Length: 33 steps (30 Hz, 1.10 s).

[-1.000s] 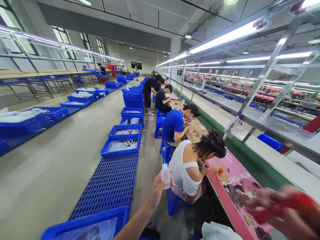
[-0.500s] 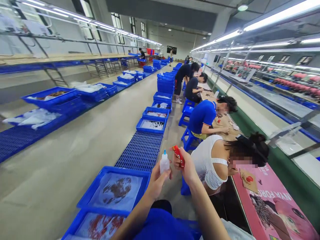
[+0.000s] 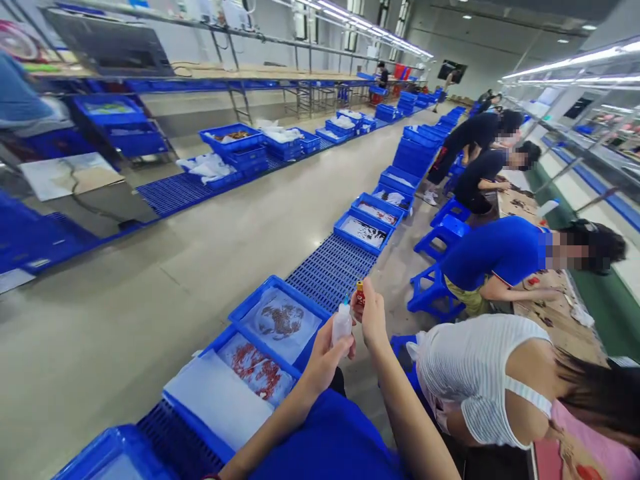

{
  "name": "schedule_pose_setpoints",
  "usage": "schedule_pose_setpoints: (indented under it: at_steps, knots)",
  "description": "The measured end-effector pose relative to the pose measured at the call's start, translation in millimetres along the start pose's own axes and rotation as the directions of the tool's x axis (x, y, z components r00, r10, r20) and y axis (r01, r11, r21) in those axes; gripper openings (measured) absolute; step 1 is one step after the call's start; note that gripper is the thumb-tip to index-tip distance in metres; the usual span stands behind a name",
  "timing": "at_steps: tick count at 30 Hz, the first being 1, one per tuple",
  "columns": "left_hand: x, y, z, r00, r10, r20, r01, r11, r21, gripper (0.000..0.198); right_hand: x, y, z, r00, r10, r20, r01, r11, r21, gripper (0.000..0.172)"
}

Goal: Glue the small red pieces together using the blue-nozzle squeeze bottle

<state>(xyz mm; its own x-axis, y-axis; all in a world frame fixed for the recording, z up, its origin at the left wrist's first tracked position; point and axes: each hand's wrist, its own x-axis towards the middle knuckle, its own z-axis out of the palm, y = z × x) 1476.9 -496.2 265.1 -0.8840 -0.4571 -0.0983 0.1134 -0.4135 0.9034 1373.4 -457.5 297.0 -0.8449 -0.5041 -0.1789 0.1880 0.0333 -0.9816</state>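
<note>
My left hand (image 3: 323,357) is closed around a small white squeeze bottle (image 3: 342,324), held upright with its blue nozzle at the top. Just right of it, my right hand (image 3: 373,317) grips a small red container (image 3: 360,298) with pale lettering and a yellow top. Fingers cover much of the container, so its exact kind does not show. The two items are close together in front of my body, with the nozzle near the fingers of my right hand.
Blue trays (image 3: 280,320) holding small dark and red pieces line a slatted blue platform (image 3: 327,267) ahead and left. Several people sit along the workbench (image 3: 537,313) at right, the nearest in a striped top (image 3: 480,373). Blue stools (image 3: 435,293) stand beside them.
My view has swung left, so trays and people appear farther right. The red container has turned in my right hand and now shows its yellow top. Both hands keep their hold.
</note>
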Motion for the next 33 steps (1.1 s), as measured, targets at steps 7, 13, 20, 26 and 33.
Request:
schedule_pose_setpoints:
  at_steps: [7,13,20,26,33]
  knots:
    - [19.1,5.7,-6.3,0.998,0.024,-0.050,-0.024,1.000,0.004,0.021,18.7,8.0,20.5,1.000,-0.022,0.019,0.024,0.991,-0.134,0.051]
    - [32.6,-0.8,-7.3,0.997,0.016,-0.078,-0.013,0.999,0.038,0.021,27.9,7.8,18.7,0.993,-0.114,0.010,0.113,0.965,-0.238,0.043]
    - [42.0,2.2,-5.4,0.997,-0.009,-0.078,0.009,1.000,0.002,0.020,35.7,10.0,13.7,0.984,-0.167,0.054,0.176,0.944,-0.278,0.044]
    - [42.6,13.9,-1.3,0.996,-0.046,-0.073,0.047,0.999,0.014,0.018,38.0,16.9,10.4,0.979,-0.193,0.061,0.203,0.936,-0.288,0.043]
    - [42.3,14.0,-1.9,0.994,-0.090,-0.067,0.092,0.995,0.030,0.020,36.0,17.6,10.5,0.982,-0.188,0.036,0.191,0.943,-0.272,0.042]
